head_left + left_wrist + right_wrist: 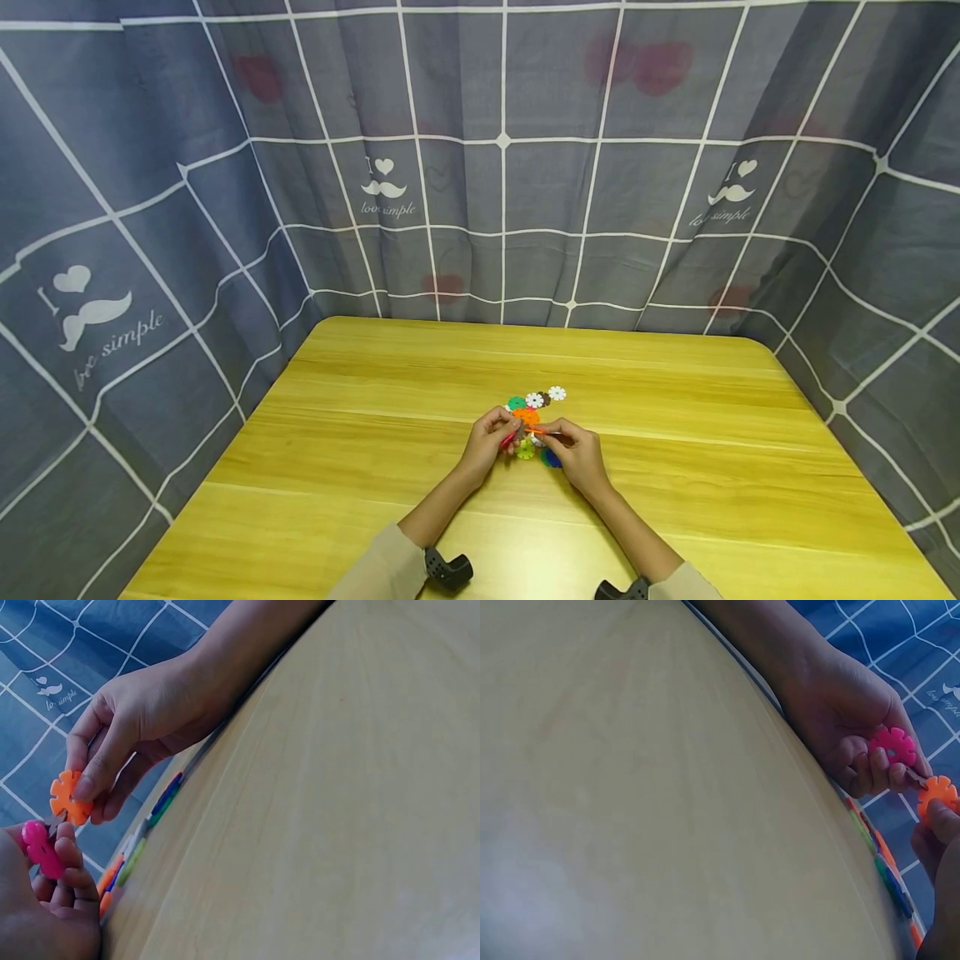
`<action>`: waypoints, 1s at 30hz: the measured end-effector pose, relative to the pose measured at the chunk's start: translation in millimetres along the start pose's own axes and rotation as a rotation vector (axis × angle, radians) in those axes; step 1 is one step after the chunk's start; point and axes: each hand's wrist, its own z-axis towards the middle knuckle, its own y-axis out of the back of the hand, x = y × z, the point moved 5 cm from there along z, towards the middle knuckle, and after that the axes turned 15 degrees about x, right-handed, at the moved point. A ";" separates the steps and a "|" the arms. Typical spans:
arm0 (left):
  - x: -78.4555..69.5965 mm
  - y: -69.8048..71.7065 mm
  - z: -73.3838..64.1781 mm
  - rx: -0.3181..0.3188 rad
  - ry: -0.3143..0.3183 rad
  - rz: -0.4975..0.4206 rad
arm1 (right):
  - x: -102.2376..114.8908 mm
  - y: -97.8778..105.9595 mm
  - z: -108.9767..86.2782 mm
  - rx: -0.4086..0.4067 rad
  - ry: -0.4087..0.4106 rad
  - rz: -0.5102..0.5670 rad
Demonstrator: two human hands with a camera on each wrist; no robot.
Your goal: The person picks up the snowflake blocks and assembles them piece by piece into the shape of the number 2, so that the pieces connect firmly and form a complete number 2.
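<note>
My left hand [483,446] holds a pink notched plastic disc [43,850], a flower-shaped linking piece, low in its curled fingers. A brown disc [56,823] joins onto the pink one and stands edge-on between the hands. Between thumb and fingers, my right hand [579,457] pinches an orange notched disc [937,798]. The orange disc's edge meets the brown one in both wrist views. Both hands are just above the table, over a small pile of similar discs.
Under and beyond the hands, loose discs lie on the wooden table [360,417]: a green one [517,403], white ones [557,392], a yellow-green one [525,451] and a blue one [551,458]. A grey checked curtain [465,192] surrounds the table's back and sides.
</note>
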 end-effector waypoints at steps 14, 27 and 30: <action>-0.5 -4.2 -0.8 -0.006 0.034 0.011 | -5.4 -1.8 -1.3 0.020 -0.016 -0.025; 1.1 -0.1 3.7 -0.022 0.036 -0.007 | -27.6 8.0 -7.1 -0.122 0.052 -0.182; 5.7 -0.4 3.7 0.030 0.069 0.021 | -27.8 6.0 -8.4 -0.114 0.073 -0.191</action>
